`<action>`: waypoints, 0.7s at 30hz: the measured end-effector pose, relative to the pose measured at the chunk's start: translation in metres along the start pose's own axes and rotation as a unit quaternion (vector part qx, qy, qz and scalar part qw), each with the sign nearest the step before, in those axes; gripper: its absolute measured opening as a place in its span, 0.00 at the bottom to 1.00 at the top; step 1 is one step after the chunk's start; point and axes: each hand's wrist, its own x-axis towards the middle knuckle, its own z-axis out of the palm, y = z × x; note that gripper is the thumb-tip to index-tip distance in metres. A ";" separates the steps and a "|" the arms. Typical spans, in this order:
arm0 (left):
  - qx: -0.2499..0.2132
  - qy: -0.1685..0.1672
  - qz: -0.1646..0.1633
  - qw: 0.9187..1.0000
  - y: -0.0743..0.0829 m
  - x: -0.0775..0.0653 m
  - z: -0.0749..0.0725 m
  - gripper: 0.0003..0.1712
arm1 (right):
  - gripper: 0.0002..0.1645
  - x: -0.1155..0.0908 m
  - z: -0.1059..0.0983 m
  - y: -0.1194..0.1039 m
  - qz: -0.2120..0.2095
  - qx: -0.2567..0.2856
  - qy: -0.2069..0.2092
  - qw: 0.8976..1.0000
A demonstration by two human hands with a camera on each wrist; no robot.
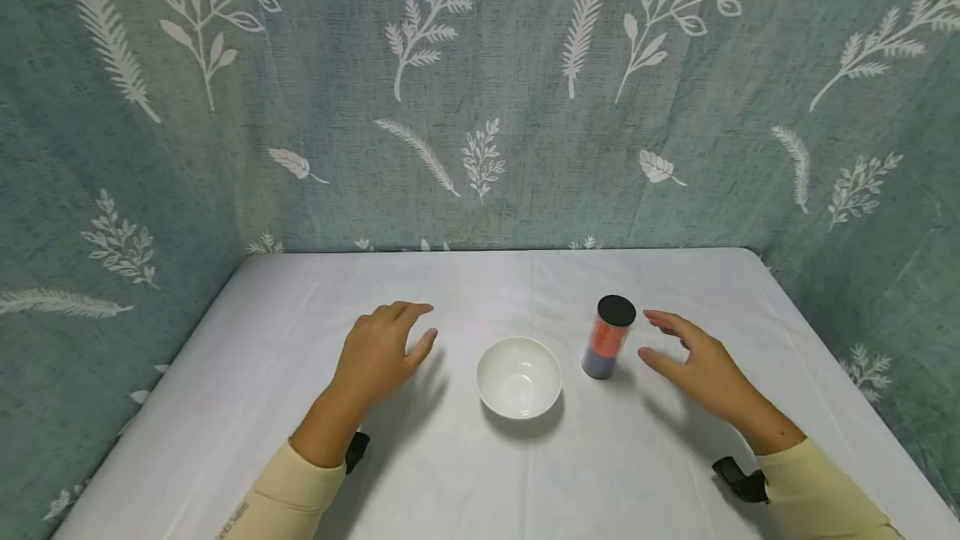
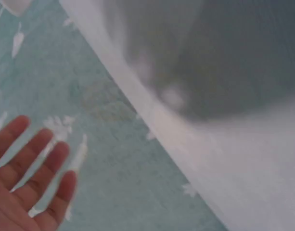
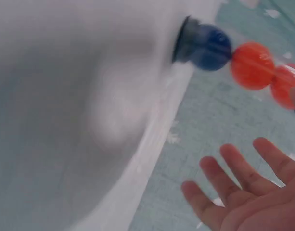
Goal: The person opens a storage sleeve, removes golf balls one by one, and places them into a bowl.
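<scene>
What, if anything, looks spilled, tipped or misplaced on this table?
Nothing stands out: the white bowl sits level, the clear tube of balls stands upright with its black cap on, and no spill shows on the table.

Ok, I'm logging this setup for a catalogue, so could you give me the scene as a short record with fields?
Surface: white table
Backdrop: green cloth with pale leaf prints
Bowl: white, upright, between left hand and tube
Tube: clear, standing right of the bowl
Lid: black, on the tube
Contents: blue ball at the base, orange balls above
Left hand: open, left of the bowl, holding nothing
Right hand: open, just right of the tube, not gripping it
</scene>
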 end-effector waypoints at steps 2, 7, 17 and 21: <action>-0.003 0.034 0.035 0.999 0.007 0.000 0.000 0.18 | 0.39 0.001 0.003 -0.002 0.002 0.045 0.000 0.999; -0.019 0.075 0.104 0.992 0.027 0.000 -0.001 0.14 | 0.38 0.009 0.010 -0.007 -0.012 0.112 -0.003 0.994; -0.037 0.074 0.153 0.985 0.058 -0.002 -0.001 0.12 | 0.38 0.020 0.023 -0.012 -0.017 0.147 -0.009 0.989; -0.042 0.073 0.162 0.983 0.064 -0.002 -0.002 0.12 | 0.37 0.022 0.026 -0.011 -0.016 0.169 -0.015 0.985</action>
